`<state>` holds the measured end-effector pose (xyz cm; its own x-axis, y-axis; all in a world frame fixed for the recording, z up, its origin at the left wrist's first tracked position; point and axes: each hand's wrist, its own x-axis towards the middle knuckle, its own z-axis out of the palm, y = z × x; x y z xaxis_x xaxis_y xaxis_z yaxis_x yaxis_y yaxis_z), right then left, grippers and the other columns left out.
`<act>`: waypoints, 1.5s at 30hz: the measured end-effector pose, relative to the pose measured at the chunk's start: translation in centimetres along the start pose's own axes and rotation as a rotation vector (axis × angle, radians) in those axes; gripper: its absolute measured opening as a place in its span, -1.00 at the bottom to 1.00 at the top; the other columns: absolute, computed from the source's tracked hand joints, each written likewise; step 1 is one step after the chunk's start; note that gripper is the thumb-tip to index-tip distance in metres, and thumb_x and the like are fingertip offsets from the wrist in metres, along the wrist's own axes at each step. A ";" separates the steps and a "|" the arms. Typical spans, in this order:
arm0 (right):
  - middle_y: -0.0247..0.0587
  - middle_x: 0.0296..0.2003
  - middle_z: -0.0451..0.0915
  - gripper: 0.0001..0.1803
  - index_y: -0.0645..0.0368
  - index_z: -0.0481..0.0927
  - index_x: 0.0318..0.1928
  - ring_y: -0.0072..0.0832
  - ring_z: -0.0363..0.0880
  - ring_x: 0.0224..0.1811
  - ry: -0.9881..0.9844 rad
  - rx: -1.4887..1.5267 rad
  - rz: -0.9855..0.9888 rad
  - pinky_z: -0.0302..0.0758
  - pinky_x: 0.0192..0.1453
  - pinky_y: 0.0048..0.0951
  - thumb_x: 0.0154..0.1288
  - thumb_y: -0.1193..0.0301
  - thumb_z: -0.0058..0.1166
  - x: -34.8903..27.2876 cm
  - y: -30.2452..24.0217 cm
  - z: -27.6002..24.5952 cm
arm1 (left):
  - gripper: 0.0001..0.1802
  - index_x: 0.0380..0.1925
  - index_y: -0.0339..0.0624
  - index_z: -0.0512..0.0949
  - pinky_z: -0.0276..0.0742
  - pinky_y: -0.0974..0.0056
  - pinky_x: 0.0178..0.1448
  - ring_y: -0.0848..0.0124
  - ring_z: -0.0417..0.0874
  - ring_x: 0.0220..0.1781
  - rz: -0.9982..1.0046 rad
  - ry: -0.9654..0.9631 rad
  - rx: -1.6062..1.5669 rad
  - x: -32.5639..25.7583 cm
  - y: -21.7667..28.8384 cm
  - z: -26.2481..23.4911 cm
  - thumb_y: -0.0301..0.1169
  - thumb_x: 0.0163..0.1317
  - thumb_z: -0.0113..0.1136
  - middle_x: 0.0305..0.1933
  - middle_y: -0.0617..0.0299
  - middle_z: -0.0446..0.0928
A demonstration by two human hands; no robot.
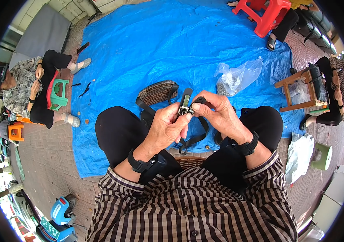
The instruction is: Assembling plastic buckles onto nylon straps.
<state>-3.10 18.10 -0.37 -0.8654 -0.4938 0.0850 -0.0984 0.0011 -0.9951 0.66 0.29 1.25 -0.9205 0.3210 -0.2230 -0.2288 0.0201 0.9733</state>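
My left hand (pixel 164 126) is closed, its thumb and fingers pinching a small silver metal clasp (pixel 186 109) with a dark tab standing up from it. From the other side my right hand (pixel 222 117) pinches the end of a black strap (pixel 205 101), its thumb against the clasp. Both hands meet above the gap between my knees. Just beyond them a small brown patterned bag (pixel 156 93) with black trim lies on a blue tarp (pixel 139 44). A black strap loop (pixel 194 141) hangs below my hands. My fingers partly hide the clasp.
A clear plastic bag (pixel 240 76) with small pieces in it lies on the tarp, ahead right. People sit at both sides, near a green stool (pixel 60 94) and a wooden stool (pixel 297 92). A red stool (pixel 262 18) stands far right.
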 end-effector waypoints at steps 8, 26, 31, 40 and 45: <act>-0.39 -0.56 0.46 -0.85 0.24 0.48 -0.32 -0.70 0.40 -0.45 -0.036 0.023 -0.008 0.37 -0.36 -0.58 0.30 0.39 0.01 -0.1 -0.5 -0.1 | -0.83 -0.33 -0.27 0.47 0.20 0.51 -0.68 0.66 0.36 -0.74 0.005 -0.018 0.069 -0.3 0.5 0.1 -0.37 0.30 0.00 -0.71 0.38 0.38; -0.13 -0.53 0.40 -0.89 0.24 0.40 -0.35 -0.26 0.45 -0.53 0.031 -0.559 -0.435 0.36 -0.51 -0.34 0.13 0.55 0.06 -0.7 -1.4 0.6 | -0.90 -0.30 -0.26 0.46 0.19 0.48 -0.64 0.71 0.29 -0.69 0.217 0.119 0.184 -1.0 -1.2 1.3 -0.45 0.26 0.05 -0.71 0.44 0.31; -0.39 -0.54 0.50 -0.88 0.25 0.45 -0.34 -0.73 0.44 -0.45 0.013 0.294 0.066 0.40 -0.37 -0.60 0.25 0.46 0.06 -0.9 0.2 0.8 | -0.89 -0.28 -0.25 0.48 0.23 0.50 -0.63 0.70 0.34 -0.69 0.157 0.120 0.072 -0.7 -0.6 1.1 -0.46 0.26 0.04 -0.68 0.42 0.38; -0.48 -0.54 0.46 -0.91 0.23 0.50 -0.31 -0.80 0.37 -0.46 -0.080 0.080 0.097 0.32 -0.39 -0.66 0.17 0.51 0.10 -0.6 -1.3 -0.1 | -0.87 -0.32 -0.29 0.47 0.22 0.53 -0.64 0.69 0.37 -0.69 0.125 0.018 0.046 -0.9 -0.2 0.7 -0.44 0.27 0.01 -0.66 0.36 0.43; -0.47 -0.58 0.44 -0.88 0.23 0.50 -0.29 -0.80 0.33 -0.50 -0.116 -0.028 0.173 0.27 -0.45 -0.64 0.13 0.51 0.10 -0.5 -2.1 -0.6 | -0.83 -0.23 -0.26 0.47 0.18 0.54 -0.68 0.68 0.32 -0.75 0.071 -0.017 0.064 -0.8 -0.6 0.6 -0.40 0.30 -0.02 -0.65 0.30 0.48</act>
<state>-2.71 18.89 1.74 -0.8082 -0.5811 -0.0953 0.0322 0.1179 -0.9925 1.79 0.62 0.85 -0.9280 0.3398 -0.1528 -0.1420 0.0566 0.9882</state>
